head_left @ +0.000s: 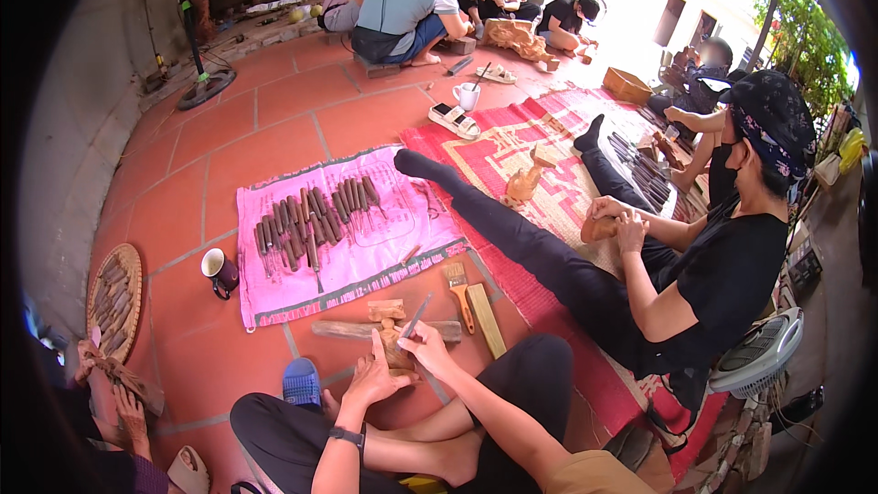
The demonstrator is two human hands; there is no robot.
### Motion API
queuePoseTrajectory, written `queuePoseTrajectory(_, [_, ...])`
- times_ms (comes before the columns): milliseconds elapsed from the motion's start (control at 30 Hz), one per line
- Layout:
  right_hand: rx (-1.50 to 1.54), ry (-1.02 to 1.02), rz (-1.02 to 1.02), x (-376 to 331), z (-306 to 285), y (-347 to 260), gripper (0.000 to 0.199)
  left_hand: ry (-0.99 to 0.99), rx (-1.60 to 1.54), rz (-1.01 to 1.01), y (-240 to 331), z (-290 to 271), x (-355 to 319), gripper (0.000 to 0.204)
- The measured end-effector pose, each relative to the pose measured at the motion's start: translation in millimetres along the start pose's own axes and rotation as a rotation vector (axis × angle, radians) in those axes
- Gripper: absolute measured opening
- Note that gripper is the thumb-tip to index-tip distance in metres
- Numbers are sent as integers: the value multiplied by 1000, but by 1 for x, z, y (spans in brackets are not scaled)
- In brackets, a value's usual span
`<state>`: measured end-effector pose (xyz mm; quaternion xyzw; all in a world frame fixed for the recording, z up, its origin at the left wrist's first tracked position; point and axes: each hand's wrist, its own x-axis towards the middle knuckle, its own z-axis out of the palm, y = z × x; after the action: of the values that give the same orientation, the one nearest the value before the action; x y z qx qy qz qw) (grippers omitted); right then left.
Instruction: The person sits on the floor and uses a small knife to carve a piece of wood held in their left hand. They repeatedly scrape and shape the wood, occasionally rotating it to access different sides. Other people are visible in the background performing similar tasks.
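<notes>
A small carved wooden figure with a blocky top lies in front of my crossed legs, against a wooden bar. My left hand grips the figure's near side, index finger pointing away from me and thumb stretched along its lower end. My right hand is closed around a thin, flat grey tool, a file or a blade; I cannot tell which. The tool slants up from the fingers beside the figure, and the fingers hide its lower end. Right of the bar lie a flat paintbrush and a wooden strip.
Many dark-handled chisels rest on a pink cloth ahead. A mug, a basket of tools and a blue slipper are leftward. A co-worker on the red mat holds a wooden piece. Another person's hands work at far left.
</notes>
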<state>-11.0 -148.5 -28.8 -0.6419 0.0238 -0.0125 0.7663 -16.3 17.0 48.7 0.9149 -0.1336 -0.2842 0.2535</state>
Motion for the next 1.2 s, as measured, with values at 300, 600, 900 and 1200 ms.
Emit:
queuePoseTrajectory(300, [44,27,7,1,4,6,6,8,-35,16,-6,5,3,142])
queuePoseTrajectory(600, [55,56,99,4,-2,-4,7,37,0,37,-7,7,3,141])
queuePoseTrajectory(900, [-49,73,76,13,0,-3,9,30,-4,3,-2,4,0,141])
queuePoseTrajectory(1200, [-105,158,30,19,0,0,8,23,-16,9,0,3,1,142])
